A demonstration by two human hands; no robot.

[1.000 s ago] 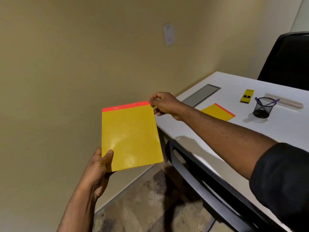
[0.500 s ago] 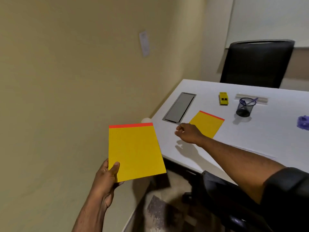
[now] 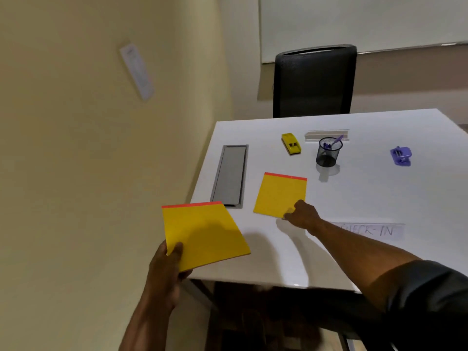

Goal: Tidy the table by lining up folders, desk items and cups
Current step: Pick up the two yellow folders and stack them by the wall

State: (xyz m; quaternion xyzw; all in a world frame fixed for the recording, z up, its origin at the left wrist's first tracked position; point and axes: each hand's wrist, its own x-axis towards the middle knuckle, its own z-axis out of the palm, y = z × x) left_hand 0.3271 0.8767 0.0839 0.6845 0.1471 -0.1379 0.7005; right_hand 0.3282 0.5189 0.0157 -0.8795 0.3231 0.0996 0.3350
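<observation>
My left hand (image 3: 169,264) grips the near corner of a yellow folder with a red top edge (image 3: 202,236), held over the white table's (image 3: 379,193) front left corner. A second yellow folder (image 3: 278,193) lies flat on the table. My right hand (image 3: 301,215) rests on that folder's near right corner, fingers curled at its edge. Farther back stand a black mesh pen cup (image 3: 328,153), a yellow stapler (image 3: 291,143), a clear ruler (image 3: 326,134) and a purple hole punch (image 3: 401,155).
A grey cable hatch (image 3: 230,174) is set into the table's left side. A paper sheet lettered CHECK-IN (image 3: 369,230) lies right of my right arm. A black chair (image 3: 314,82) stands behind the table, and a wall runs close on the left.
My right hand let go of the held folder's top and reached to the folder lying on the table. My view swung right and down over the table; the left hand kept its folder.
</observation>
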